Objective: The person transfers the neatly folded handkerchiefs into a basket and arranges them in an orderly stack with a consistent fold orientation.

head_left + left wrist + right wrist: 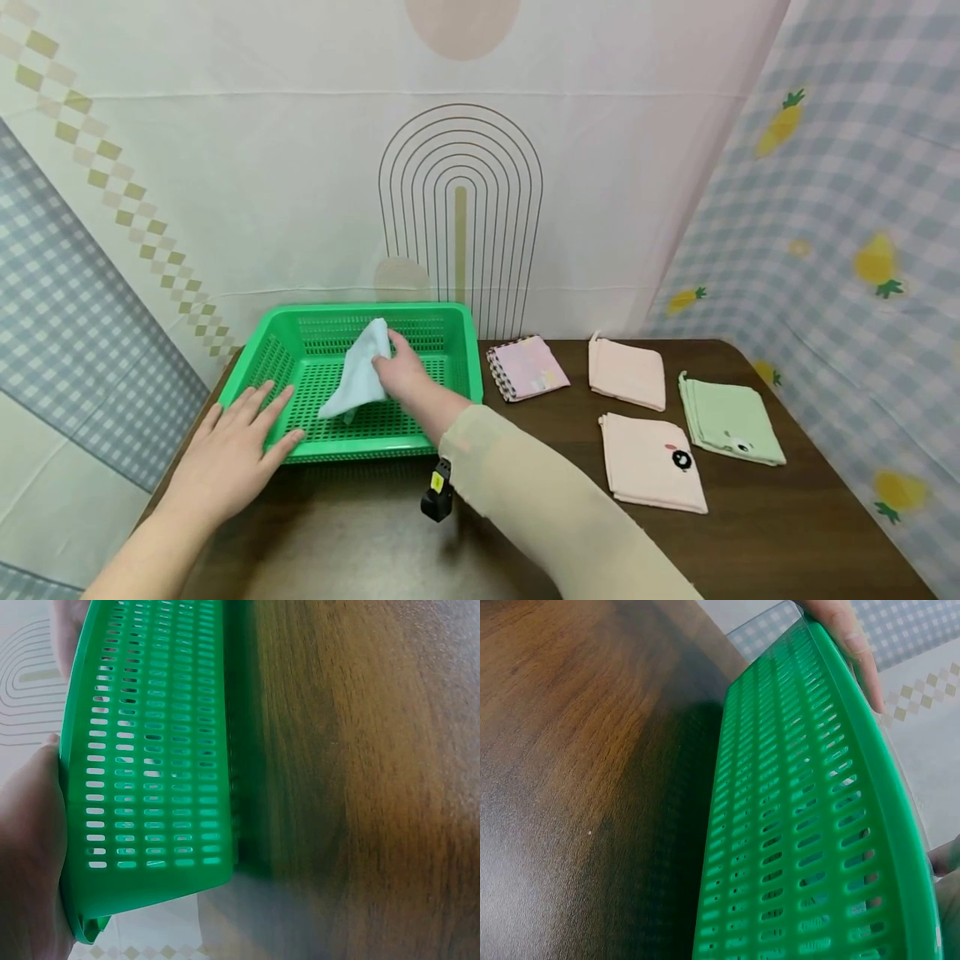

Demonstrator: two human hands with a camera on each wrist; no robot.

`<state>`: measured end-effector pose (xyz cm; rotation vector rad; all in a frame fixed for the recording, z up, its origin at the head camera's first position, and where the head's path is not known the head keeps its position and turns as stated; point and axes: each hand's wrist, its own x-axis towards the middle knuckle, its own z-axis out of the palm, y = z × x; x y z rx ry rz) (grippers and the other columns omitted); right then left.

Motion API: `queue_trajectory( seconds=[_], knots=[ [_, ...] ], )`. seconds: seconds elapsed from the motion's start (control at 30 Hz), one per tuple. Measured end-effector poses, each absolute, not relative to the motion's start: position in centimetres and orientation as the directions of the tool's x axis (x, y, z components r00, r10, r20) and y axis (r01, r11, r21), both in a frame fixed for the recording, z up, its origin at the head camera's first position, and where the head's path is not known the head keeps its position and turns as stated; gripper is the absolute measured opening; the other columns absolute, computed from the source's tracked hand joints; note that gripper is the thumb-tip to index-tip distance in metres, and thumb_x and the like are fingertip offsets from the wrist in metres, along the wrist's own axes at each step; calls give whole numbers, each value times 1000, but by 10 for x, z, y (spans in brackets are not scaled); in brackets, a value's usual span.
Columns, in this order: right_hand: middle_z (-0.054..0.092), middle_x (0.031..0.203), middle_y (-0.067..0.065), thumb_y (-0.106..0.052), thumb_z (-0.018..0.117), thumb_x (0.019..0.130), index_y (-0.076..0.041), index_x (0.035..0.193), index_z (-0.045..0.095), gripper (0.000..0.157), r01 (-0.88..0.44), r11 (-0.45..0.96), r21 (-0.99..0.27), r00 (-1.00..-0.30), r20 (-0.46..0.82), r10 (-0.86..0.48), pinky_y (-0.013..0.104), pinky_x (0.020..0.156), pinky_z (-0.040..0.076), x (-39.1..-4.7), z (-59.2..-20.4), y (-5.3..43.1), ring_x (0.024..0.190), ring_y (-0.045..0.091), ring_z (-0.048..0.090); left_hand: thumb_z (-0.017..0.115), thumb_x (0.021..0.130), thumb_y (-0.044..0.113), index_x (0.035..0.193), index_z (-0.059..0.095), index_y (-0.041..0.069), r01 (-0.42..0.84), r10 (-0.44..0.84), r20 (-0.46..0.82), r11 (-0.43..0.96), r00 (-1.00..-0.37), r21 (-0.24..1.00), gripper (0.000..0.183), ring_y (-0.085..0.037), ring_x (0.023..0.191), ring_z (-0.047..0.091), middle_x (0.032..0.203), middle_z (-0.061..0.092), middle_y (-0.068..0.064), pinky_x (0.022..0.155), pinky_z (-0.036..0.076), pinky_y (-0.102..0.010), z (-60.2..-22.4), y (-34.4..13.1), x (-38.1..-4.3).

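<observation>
A green plastic basket (474, 367) with slotted walls stands at the back left of the table. My right hand (405, 367) pinches a light blue cloth (362, 375) inside it; the cloth hangs tilted, its lower edge near the basket floor. My left hand (228, 450) rests with spread, straight fingers on the basket's front left corner. In the left wrist view, the left hand (30, 847) lies along the rim of the basket (150, 750). The right wrist view has mostly the basket's outer wall (787, 825), with the cloth hidden behind it.
Right of the basket lies a folded pink-purple cloth (528, 368) with a checked edge. Farther right are two folded pale pink cloths (628, 373) and a folded green cloth (735, 421). Patterned curtains (600, 167) hang behind the dark wooden table (525, 475) and at both sides.
</observation>
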<state>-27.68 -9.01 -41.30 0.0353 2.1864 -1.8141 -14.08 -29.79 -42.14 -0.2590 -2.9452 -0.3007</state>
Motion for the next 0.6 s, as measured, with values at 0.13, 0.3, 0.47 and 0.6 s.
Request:
queue_trajectory(
  seconds=[0.13,0.3,0.47,0.6],
  knots=[
    [60,122,13,-11,55,102,-25,153,39,56,210,225,-951,-955,-249,-159,45,82,57,-277,-412,-86,100,26,64,42,101,59,160,24,20,189,154,186,964,-970,185,73,-47,143,25,159,27,-20,115,4,-67,-421,-298,-141],
    [61,120,13,-10,54,101,-24,153,38,57,198,266,-943,-960,-241,-142,40,78,57,-277,-412,-81,93,24,65,40,101,61,160,23,21,190,156,183,964,-971,186,74,-47,143,24,160,27,-21,115,3,-67,-422,-298,-141],
    [61,119,12,-10,53,101,-24,154,38,57,197,305,-932,-959,-247,-138,38,76,56,-276,-413,-77,90,21,64,40,101,61,160,23,20,193,159,187,964,-969,182,74,-47,143,25,159,27,-21,114,5,-68,-423,-299,-141],
    [60,123,13,-9,50,101,-22,155,35,58,212,348,-913,-951,-274,-141,40,78,55,-275,-411,-72,93,23,63,40,101,60,160,23,21,195,160,187,963,-969,187,73,-47,143,24,160,26,-21,114,6,-69,-424,-300,-141]
  ],
)
